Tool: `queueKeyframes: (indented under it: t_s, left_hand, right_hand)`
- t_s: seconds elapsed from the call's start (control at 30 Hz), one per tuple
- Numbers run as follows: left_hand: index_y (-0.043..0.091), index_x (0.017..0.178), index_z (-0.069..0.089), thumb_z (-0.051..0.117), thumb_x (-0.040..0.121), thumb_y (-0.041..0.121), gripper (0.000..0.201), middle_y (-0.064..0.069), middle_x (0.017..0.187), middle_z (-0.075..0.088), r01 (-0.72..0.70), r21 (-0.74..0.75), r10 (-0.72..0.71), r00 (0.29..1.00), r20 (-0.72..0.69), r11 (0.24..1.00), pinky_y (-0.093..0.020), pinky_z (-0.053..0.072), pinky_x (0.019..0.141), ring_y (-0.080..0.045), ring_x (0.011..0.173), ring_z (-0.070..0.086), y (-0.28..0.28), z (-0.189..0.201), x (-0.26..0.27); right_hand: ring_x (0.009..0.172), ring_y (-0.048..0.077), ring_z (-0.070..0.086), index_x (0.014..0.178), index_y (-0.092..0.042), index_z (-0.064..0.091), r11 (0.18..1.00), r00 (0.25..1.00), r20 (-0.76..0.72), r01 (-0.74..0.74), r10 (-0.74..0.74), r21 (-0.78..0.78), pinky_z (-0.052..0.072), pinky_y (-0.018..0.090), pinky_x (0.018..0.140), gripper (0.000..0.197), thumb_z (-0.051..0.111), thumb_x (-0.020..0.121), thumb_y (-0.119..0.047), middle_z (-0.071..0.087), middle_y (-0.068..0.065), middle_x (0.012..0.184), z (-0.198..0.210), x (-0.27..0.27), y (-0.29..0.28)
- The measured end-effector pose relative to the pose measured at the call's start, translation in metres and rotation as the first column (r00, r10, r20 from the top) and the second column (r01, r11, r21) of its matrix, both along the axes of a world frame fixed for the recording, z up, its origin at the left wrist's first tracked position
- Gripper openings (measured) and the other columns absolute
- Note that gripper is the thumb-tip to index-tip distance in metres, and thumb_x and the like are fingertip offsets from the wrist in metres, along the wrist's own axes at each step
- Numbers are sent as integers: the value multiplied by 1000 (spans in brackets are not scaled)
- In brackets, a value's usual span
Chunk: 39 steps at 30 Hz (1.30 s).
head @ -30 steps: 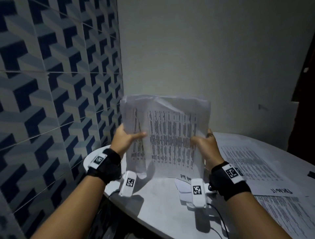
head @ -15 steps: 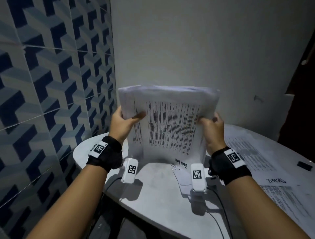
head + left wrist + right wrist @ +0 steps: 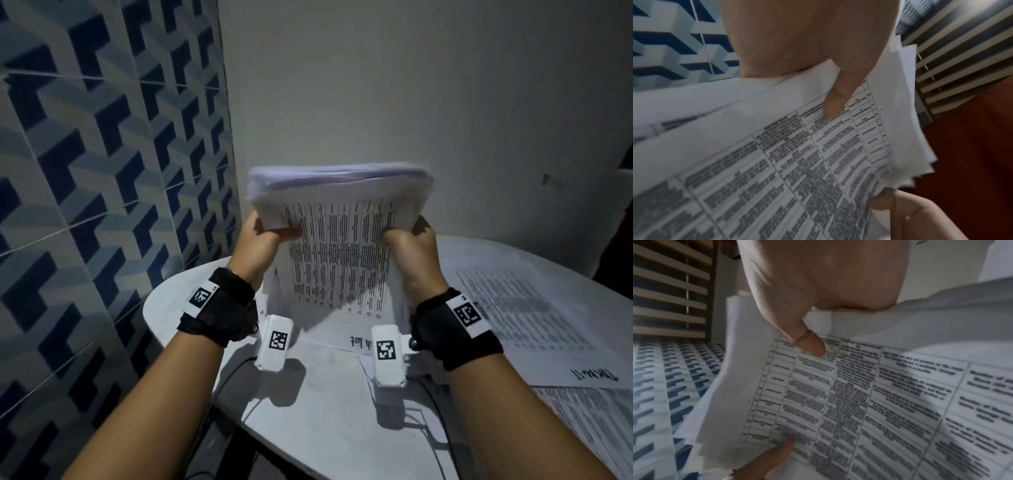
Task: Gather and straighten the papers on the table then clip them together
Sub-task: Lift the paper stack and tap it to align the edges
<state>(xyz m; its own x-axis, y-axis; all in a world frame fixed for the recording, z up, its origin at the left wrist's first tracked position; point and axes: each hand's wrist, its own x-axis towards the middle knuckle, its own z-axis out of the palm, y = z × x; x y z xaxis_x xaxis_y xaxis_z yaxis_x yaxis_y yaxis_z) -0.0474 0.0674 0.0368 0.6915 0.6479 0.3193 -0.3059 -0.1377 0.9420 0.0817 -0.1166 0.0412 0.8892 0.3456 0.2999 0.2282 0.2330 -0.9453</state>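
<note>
Stack of printed papers (image 3: 337, 240) held upright above the near end of the white table (image 3: 329, 404), lower edge lifted off the surface, upper edges fanned and uneven. Gripped at the left edge by the left hand (image 3: 258, 245), thumb (image 3: 835, 100) pressed across the front sheet and fingers hidden behind; gripped likewise at the right edge by the right hand (image 3: 412, 250), thumb (image 3: 812, 344) on the print. Beneath the stack, one sheet (image 3: 349, 339) with handwriting lying flat; further right, more loose sheets (image 3: 520, 308) spread over the table.

Gathering partly done, judging by those sheets left flat. Squaring under way, corners ragged in both wrist views (a tap on the table probably due). No clip visible anywhere, so clipping not begun.

Against the frame a second ago: stack raised higher, top edge tipped further towards the camera, grips moved up the sides.
</note>
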Motion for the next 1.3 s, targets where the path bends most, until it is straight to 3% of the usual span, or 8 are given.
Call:
queueKeyframes:
  t_s: [0.1, 0.23, 0.37, 0.6, 0.7, 0.93, 1.17, 1.3]
  left_hand:
    - [16, 124, 61, 67, 88, -7, 43, 1, 120, 72, -74, 6, 73, 993, 92, 997, -37, 54, 102, -15, 114, 69, -10, 11, 1]
    - [16, 122, 63, 66, 98, 18, 25, 6, 117, 73, -164, 89, 146, 973, 181, 982, -28, 54, 100, -9, 112, 70, -14, 29, -3]
    - [11, 130, 64, 60, 84, 74, 77, -3, 129, 71, -162, 56, 159, 986, 57, 985, -42, 48, 110, -15, 120, 66, -12, 12, -3]
    - [10, 125, 65, 75, 88, 5, 38, -1, 119, 75, -111, 25, 111, 994, -12, 994, -41, 54, 103, -16, 111, 71, -5, -18, 1]
    - [18, 115, 65, 72, 91, 6, 27, 3, 116, 74, -146, 41, 142, 986, 89, 988, -26, 57, 92, -11, 109, 71, -11, -3, 2]
    - [16, 118, 63, 58, 89, -12, 41, 2, 117, 71, -140, -25, 139, 990, -12, 990, -44, 48, 110, -18, 113, 65, -8, -14, 9]
    - [15, 128, 56, 63, 93, -8, 43, 7, 118, 69, -144, 51, 134, 977, 167, 988, -27, 56, 97, -5, 110, 67, -17, 9, 7]
    - [8, 125, 59, 62, 94, -8, 36, 6, 114, 69, -206, 275, 145, 963, 227, 939, -27, 57, 94, -1, 104, 69, -18, 38, -4]
  right_hand:
    - [77, 13, 57, 106, -12, 64, 996, 994, 89, 57, -63, 71, 49, 22, 65, 30, 59, 85, 9, 63, 1, 90, 11, -9, 5]
    - [94, 7, 69, 108, -14, 64, 985, 970, 210, 93, -123, 148, 55, 20, 83, 19, 65, 92, -4, 71, -4, 103, 23, -13, -1]
    - [105, 10, 68, 111, -23, 63, 999, 992, 128, -6, 0, 45, 54, 28, 93, 11, 60, 100, -23, 72, -5, 110, 1, -9, -4]
    - [73, 10, 56, 97, -12, 63, 995, 998, 54, -11, 17, -97, 49, 24, 69, 10, 58, 94, -4, 62, -1, 86, -24, -7, 1]
    - [65, 0, 54, 86, -22, 58, 997, 990, 119, 75, -79, 33, 47, 14, 61, 19, 54, 94, -5, 61, -7, 83, -10, -7, 2]
    - [97, 21, 67, 101, -26, 62, 995, 999, 4, 35, -35, -95, 54, 43, 90, 19, 51, 94, -13, 72, 6, 105, -17, 1, -6]
    - [73, -4, 63, 119, -14, 62, 995, 991, 92, 91, -93, 30, 54, 12, 67, 27, 52, 96, -2, 69, -7, 98, -1, 1, -4]
    - [111, 0, 58, 148, -17, 32, 967, 933, 255, 251, -252, 37, 50, 17, 95, 75, 75, 87, -14, 55, -2, 129, 7, 0, -7]
